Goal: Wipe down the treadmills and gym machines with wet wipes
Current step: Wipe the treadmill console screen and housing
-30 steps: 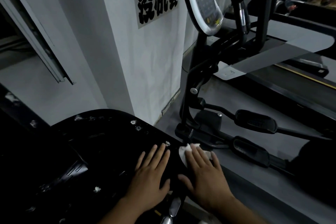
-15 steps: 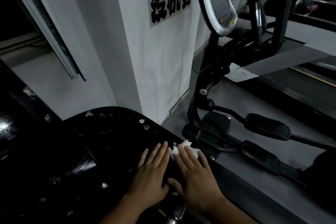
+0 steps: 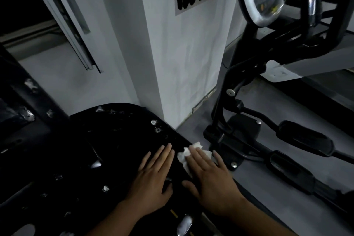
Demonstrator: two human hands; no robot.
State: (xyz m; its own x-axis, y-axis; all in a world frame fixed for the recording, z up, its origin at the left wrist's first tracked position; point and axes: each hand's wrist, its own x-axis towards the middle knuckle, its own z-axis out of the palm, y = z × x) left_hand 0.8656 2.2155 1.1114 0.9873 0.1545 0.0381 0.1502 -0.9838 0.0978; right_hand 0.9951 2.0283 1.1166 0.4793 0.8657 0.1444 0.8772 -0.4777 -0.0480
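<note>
**2 flat hands on a black cover**

The left hand [image 3: 153, 180] lies flat, fingers straight, on the glossy black machine cover [image 3: 92, 151]. The right hand [image 3: 212, 180], equally flat, presses a white wet wipe [image 3: 183, 156] at the cover's 3 o'clock edge. An elliptical trainer [image 3: 243, 128] stands at 2 o'clock.

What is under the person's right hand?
A crumpled white wipe lies under the flat fingers of the right hand, pressed on the black machine cover. Its edges stick out ahead of and beside the fingers; how far it runs under the palm is hidden.
</note>
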